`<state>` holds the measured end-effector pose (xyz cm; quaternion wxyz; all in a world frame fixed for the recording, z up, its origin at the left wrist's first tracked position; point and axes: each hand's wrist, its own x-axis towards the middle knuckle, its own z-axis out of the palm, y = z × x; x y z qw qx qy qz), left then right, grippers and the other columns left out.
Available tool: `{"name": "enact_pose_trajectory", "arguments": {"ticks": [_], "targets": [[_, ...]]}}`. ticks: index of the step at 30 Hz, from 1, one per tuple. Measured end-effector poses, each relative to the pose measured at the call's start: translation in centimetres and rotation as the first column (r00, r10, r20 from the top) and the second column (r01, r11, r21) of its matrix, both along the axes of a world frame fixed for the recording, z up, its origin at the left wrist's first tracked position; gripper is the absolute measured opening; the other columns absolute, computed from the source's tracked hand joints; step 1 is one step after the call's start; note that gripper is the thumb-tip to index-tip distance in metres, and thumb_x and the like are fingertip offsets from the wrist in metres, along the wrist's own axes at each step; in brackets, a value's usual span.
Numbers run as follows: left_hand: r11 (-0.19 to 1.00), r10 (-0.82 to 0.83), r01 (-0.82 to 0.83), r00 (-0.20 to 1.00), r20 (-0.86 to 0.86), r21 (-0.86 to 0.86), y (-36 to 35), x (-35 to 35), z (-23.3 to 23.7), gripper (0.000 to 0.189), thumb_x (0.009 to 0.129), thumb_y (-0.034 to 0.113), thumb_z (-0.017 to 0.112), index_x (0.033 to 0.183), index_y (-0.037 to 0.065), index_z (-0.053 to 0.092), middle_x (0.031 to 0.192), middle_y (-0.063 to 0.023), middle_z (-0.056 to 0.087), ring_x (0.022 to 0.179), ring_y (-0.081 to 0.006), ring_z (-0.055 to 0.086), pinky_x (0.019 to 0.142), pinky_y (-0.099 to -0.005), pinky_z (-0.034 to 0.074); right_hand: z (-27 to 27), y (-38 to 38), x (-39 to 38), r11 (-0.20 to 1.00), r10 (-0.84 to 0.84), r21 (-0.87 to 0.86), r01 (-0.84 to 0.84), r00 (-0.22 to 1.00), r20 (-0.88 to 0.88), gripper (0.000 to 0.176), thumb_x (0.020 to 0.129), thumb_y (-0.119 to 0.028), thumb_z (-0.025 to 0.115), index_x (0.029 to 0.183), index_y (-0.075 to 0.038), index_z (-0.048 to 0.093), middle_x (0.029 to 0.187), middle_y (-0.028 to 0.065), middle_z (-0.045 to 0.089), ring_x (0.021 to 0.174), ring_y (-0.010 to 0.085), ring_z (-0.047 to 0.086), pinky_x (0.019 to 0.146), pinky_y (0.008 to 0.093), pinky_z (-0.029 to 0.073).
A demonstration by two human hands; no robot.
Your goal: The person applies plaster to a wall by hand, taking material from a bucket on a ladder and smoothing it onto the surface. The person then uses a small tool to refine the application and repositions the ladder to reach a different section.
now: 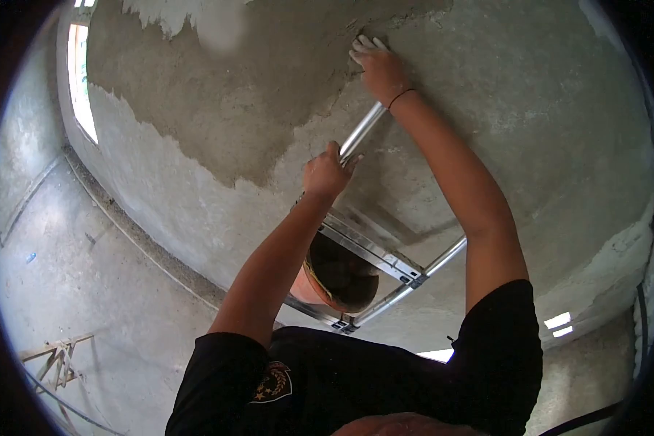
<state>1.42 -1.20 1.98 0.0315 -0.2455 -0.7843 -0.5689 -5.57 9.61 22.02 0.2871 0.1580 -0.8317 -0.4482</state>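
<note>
One right hand [381, 69], fingers spread, palm hidden and possibly empty, is pressing at the damp plaster's [225, 109] edge on the wall [196, 200], seemingly working it, while one left hand [327, 173] is gripping the metal rail [361, 133], further reaching presumably calling for firm bracing.

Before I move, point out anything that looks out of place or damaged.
A small blue object lies on the floor at far left, too small to identify; it looks stray. Dark plaster ends raggedly on the wall, but that may just be unfinished work.
</note>
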Motion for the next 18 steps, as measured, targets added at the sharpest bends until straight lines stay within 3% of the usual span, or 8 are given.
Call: {"name": "enact_pose_trajectory", "arguments": {"ticks": [1, 3, 5, 6, 8, 12, 14, 18], "targets": [[1.000, 0.002, -0.002, 1.000, 0.001, 0.005, -0.1, 0.1, -0.1, 0.050, 0.085, 0.054, 0.063, 0.100, 0.007, 0.052, 0.082, -0.0189, 0.068, 0.078, -0.0382, 0.067, 0.072, -0.0458, 0.052, 0.2, -0.2, 0.4, 1.000, 0.002, 0.005, -0.002, 1.000, 0.001, 0.040, 0.082, -0.011, 0.058, 0.122, -0.014, 0.064, 0.134, 0.0063, 0.056, 0.130, 0.0254, 0.045, 0.108, 0.0398, 0.039], [1.000, 0.004, -0.004, 1.000, -0.012, 0.018, 0.1, -0.1, -0.2, 0.050, 0.085, 0.054, 0.063, 0.100, 0.007, 0.052, 0.082, -0.0193, 0.068, 0.078, -0.0387, 0.067, 0.072, -0.0464, 0.052, 2.3, -0.6, 1.5, 0.912, 0.128, -0.391, -0.124, 0.992, -0.017, 0.043, 0.079, -0.010, 0.061, 0.121, -0.015, 0.064, 0.131, 0.0074, 0.058, 0.127, 0.0255, 0.049, 0.106, 0.0394, 0.042], [0.999, 0.012, -0.011, 1.000, -0.020, 0.033, 0.4, -0.2, -0.4, 0.050, 0.085, 0.053, 0.063, 0.100, 0.007, 0.052, 0.082, -0.0193, 0.068, 0.078, -0.0386, 0.067, 0.072, -0.0467, 0.052, 6.3, -1.5, 2.9, 0.869, 0.238, -0.356, -0.344, 0.921, -0.309, 0.048, 0.070, 0.001, 0.055, 0.115, -0.011, 0.068, 0.126, 0.0098, 0.061, 0.113, 0.0296, 0.059, 0.098, 0.0363, 0.049], [0.999, 0.016, -0.015, 1.000, -0.024, 0.038, 0.5, -0.2, -0.6, 0.050, 0.085, 0.053, 0.063, 0.100, 0.007, 0.052, 0.082, -0.0192, 0.068, 0.078, -0.0385, 0.067, 0.072, -0.0470, 0.052, 7.6, -0.5, 2.6, 0.870, 0.238, -0.355, -0.343, 0.921, -0.308, 0.048, 0.070, 0.001, 0.055, 0.115, -0.011, 0.068, 0.126, 0.0098, 0.061, 0.113, 0.0296, 0.059, 0.098, 0.0363, 0.049], [0.999, 0.016, -0.016, 1.000, -0.017, 0.034, 0.5, -0.1, -0.6, 0.050, 0.085, 0.053, 0.063, 0.099, 0.007, 0.052, 0.082, -0.0191, 0.068, 0.078, -0.0381, 0.067, 0.071, -0.0468, 0.053, 9.4, 1.1, 1.6, 0.920, 0.184, -0.205, -0.333, 0.831, -0.525, 0.047, 0.070, 0.000, 0.057, 0.114, -0.012, 0.068, 0.126, 0.0103, 0.061, 0.116, 0.0292, 0.057, 0.102, 0.0368, 0.046], [0.997, 0.055, -0.051, 0.996, -0.066, 0.057, 0.8, -0.3, -0.9, 0.050, 0.084, 0.053, 0.064, 0.098, 0.007, 0.052, 0.079, -0.0186, 0.068, 0.076, -0.0378, 0.068, 0.069, -0.0463, 0.053, 3.9, -0.4, 0.4, 0.949, -0.030, -0.301, -0.091, 0.926, -0.375, 0.045, 0.076, -0.009, 0.063, 0.120, -0.014, 0.065, 0.133, 0.0084, 0.056, 0.128, 0.0259, 0.047, 0.104, 0.0408, 0.044], [0.998, 0.045, -0.042, 0.996, -0.072, 0.047, 0.9, -0.4, -1.1, 0.050, 0.084, 0.053, 0.064, 0.098, 0.007, 0.052, 0.078, -0.0186, 0.068, 0.075, -0.0380, 0.067, 0.069, -0.0465, 0.053, 1.3, -0.7, 0.0, 1.000, -0.015, -0.029, 0.010, 0.984, -0.179, 0.045, 0.077, -0.011, 0.065, 0.121, -0.015, 0.065, 0.137, 0.0088, 0.053, 0.130, 0.0256, 0.045, 0.106, 0.0409, 0.042], [0.998, 0.044, -0.041, 0.997, -0.056, 0.057, 0.7, -0.3, -0.9, 0.050, 0.084, 0.053, 0.064, 0.098, 0.007, 0.052, 0.076, -0.0187, 0.067, 0.075, -0.0385, 0.067, 0.069, -0.0473, 0.052, 4.3, 0.2, 1.7, 0.938, 0.155, -0.292, -0.187, 0.979, -0.131, 0.044, 0.079, -0.012, 0.064, 0.123, -0.014, 0.064, 0.136, 0.0092, 0.054, 0.131, 0.0258, 0.044, 0.111, 0.0406, 0.035]]}}
